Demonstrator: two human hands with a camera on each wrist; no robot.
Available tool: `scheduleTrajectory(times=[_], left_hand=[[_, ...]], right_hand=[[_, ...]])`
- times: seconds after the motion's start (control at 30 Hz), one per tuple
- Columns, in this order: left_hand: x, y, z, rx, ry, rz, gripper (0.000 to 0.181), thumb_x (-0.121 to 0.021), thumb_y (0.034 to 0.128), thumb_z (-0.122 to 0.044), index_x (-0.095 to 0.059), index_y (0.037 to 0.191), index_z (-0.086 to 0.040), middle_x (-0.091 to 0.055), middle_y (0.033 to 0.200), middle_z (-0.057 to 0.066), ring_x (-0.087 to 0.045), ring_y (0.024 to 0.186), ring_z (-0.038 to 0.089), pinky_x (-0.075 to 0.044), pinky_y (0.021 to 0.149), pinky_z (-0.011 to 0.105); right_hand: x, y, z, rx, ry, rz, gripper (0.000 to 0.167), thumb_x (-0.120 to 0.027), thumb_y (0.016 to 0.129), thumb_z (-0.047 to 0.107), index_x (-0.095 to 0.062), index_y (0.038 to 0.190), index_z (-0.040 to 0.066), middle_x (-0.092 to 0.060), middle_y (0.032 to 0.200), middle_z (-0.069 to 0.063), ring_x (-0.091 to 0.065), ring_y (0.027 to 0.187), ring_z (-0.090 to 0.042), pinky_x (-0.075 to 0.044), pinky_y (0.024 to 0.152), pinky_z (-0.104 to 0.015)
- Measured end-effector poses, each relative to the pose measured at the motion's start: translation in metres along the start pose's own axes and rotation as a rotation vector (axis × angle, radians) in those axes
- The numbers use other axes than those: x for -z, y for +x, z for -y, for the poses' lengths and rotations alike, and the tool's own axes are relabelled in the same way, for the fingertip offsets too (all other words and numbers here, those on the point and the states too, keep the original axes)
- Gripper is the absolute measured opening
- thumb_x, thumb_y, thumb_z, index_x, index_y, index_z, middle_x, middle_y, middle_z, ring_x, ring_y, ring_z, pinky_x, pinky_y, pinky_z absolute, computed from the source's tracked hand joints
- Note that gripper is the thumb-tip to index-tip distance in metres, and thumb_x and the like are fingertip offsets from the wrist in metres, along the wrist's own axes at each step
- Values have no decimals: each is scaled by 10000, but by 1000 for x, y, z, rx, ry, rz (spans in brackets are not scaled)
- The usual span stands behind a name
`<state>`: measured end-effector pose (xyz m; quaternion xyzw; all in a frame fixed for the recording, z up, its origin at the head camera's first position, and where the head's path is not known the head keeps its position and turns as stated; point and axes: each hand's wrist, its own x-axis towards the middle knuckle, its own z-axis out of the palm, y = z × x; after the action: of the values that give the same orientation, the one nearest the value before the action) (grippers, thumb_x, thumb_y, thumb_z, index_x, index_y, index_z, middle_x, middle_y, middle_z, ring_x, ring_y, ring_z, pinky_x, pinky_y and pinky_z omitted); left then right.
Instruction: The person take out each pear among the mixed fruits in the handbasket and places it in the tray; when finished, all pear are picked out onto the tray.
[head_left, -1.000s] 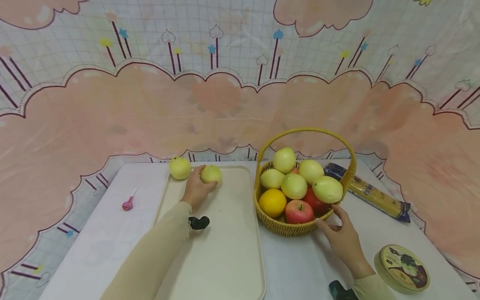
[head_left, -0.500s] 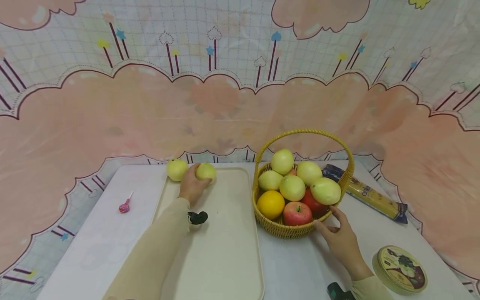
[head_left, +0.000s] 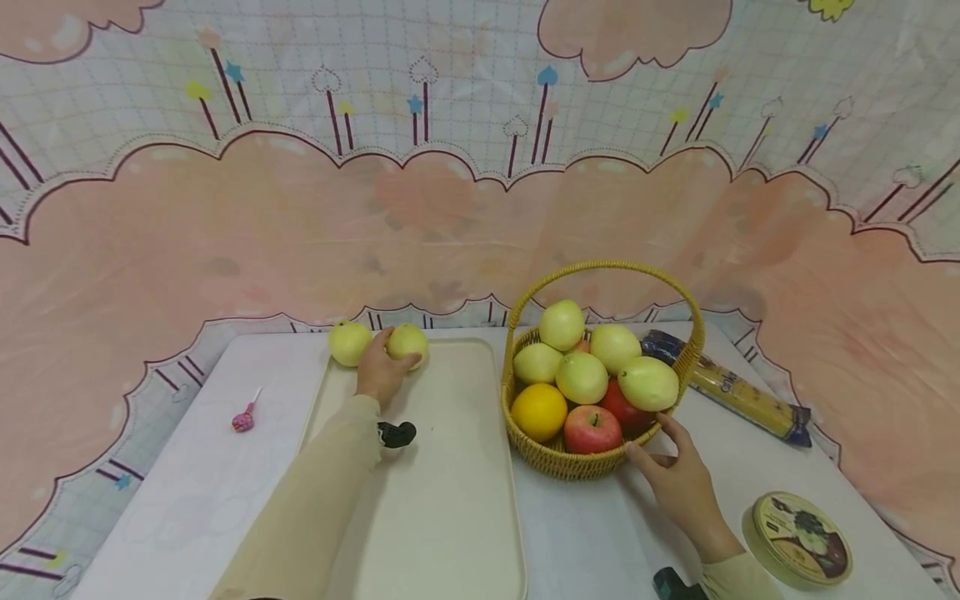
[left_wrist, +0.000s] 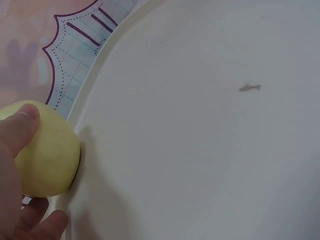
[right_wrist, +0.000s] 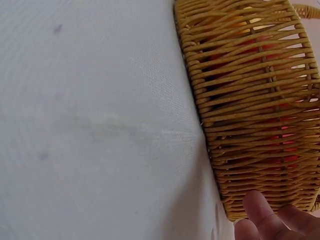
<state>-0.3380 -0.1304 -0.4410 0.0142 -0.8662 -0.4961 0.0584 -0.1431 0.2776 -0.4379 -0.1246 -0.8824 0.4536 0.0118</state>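
My left hand [head_left: 382,371] holds a round yellow-green fruit [head_left: 408,344] at the far end of a cream tray [head_left: 450,500]. In the left wrist view, the thumb lies over this fruit [left_wrist: 52,155] and fingertips show beneath it. Another yellow-green fruit [head_left: 349,343] sits just left of the hand, at the tray's far left corner. My right hand [head_left: 684,483] rests against the near right side of a wicker basket [head_left: 570,468]. In the right wrist view, its fingertips [right_wrist: 257,205] touch the basket's woven outer wall [right_wrist: 255,115].
The arched-handle basket carries several yellow-green fruits, an orange [head_left: 539,412] and red apples [head_left: 592,430]. Behind it on the right lies a long yellow-and-blue packet [head_left: 738,392]. A round tin [head_left: 802,537] stands near right; a lollipop [head_left: 243,418] lies left of the tray.
The view has shifted slightly. The left hand and its fruit have moved a little left, closer to the other fruit. The right hand stays at the basket.
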Motion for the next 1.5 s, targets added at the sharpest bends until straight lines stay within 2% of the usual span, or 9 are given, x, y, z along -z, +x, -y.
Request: scheduleTrajectory(times=[0.4, 0.53, 0.8, 1.1, 1.33, 1.5], left_hand=[[-2, 2, -5, 30, 87, 10, 764, -709, 946, -234, -298, 1559, -38, -350, 1569, 188, -306, 1435, 375, -244, 1164, 489], [-4, 3, -4, 46, 77, -1, 748, -701, 949, -222, -301, 1551, -31, -361, 1559, 197, -319, 1425, 385, -255, 1156, 506], [-2, 2, -12, 91, 57, -18, 687, -659, 966, -190, -315, 1533, -9, -381, 1538, 222, -341, 1412, 391, -261, 1157, 501], [-3, 1, -10, 120, 20, -15, 687, -646, 976, -192, -295, 1533, 6, -386, 1516, 263, -362, 1397, 393, -283, 1148, 497], [-3, -4, -10, 81, -12, -11, 710, -654, 953, -177, -295, 1525, 41, -399, 1491, 289, -385, 1372, 406, -301, 1138, 494], [-4, -9, -9, 85, -28, 11, 696, -653, 962, -203, -312, 1520, 35, -423, 1466, 291, -409, 1350, 405, -329, 1121, 492]], right_hand=[[1, -2, 1, -11, 6, -1, 883, -644, 946, 516, -198, 1578, 91, -238, 1591, -223, -571, 1172, -362, -525, 724, -311], [1, -1, 1, -7, 7, -3, 876, -649, 946, 506, -205, 1575, 87, -244, 1590, -220, -577, 1162, -360, -526, 717, -309], [1, -1, 2, 5, -1, -7, 869, -648, 949, 499, -207, 1573, 86, -242, 1597, -210, -582, 1155, -364, -527, 714, -306], [1, -2, 3, -7, -6, 5, 854, -641, 962, 474, -195, 1578, 87, -232, 1593, -230, -579, 1164, -376, -532, 723, -316], [1, -2, 1, -5, -6, 7, 893, -637, 943, 533, -191, 1582, 97, -237, 1591, -229, -578, 1168, -377, -528, 714, -313], [1, -3, 2, -8, -2, 9, 883, -638, 947, 521, -191, 1583, 100, -231, 1595, -226, -574, 1174, -376, -526, 718, -310]])
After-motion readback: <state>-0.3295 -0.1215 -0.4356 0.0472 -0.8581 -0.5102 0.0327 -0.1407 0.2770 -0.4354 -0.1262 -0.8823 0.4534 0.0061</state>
